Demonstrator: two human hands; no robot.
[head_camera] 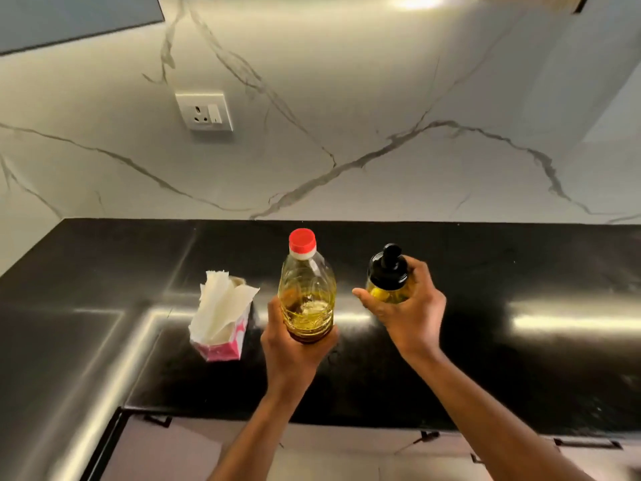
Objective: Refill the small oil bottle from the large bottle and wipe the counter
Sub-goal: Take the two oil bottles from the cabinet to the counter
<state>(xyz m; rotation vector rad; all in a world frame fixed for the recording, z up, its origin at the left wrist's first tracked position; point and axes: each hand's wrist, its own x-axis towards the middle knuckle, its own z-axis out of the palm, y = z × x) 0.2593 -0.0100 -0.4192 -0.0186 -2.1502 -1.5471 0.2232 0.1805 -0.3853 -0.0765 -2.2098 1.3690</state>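
left hand (295, 345) gripped the capped big oil bottle (307, 293), right hand (409, 307) held the small oil bottle (387, 279) at its 3 o'clock, tissue box (222, 321) at 9

No text, brand, number or sign can be read anywhere in the view. The large bottle (307, 293) with the red cap shows bare clear plastic with no label facing the camera, and the small oil bottle (387, 279) with the black top carries no lettering that can be made out. The pink tissue box (225, 345) has a pink and white pattern too blurred to read as words, and the wall socket (204, 111) bears no legible marking.
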